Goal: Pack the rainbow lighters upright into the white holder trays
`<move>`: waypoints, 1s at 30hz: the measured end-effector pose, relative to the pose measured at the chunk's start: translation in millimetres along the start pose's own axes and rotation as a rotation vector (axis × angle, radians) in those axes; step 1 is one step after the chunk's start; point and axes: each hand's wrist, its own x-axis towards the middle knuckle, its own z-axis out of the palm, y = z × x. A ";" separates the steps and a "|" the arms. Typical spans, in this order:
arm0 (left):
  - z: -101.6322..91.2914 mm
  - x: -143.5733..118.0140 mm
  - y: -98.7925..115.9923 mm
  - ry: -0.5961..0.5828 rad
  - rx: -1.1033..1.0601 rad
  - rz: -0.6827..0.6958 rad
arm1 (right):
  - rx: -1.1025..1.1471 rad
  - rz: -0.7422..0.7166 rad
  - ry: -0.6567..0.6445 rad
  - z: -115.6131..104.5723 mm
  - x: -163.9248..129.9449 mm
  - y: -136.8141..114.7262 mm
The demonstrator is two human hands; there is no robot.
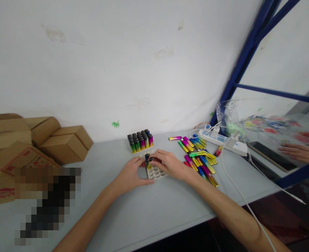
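A small white tray [156,173] with rows of holes lies on the table between my hands. My left hand [129,176] grips its left side, thumb along the front edge and fingers by the back corner. My right hand [167,162] reaches over the tray, its fingertips pinched at a black-topped lighter [149,163] with a yellow body, standing at the tray's left end. Part of the tray is hidden under my right hand. Just behind stands a second holder filled with upright lighters [140,141], black-topped with green, pink and yellow bodies.
Loose metallic-coloured lighters [200,159] lie heaped to the right. Behind them runs a white power strip [222,141] with a trailing cable [234,178]. Cardboard boxes [65,143] stand at left. A blue metal frame [233,80] rises at right, with a phone [272,155] and another person's hand [297,152] beyond.
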 end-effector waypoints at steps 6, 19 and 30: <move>0.8 1.6 -3.1 0.007 0.016 -0.012 | 0.178 0.165 0.062 5.9 0.4 -5.1; -1.1 0.8 -4.8 -0.013 -0.018 -0.025 | -0.385 0.457 0.073 -44.4 -3.0 39.9; -4.9 -1.1 -7.5 -0.008 -0.023 -0.012 | -0.600 0.571 -0.124 -53.2 26.3 87.2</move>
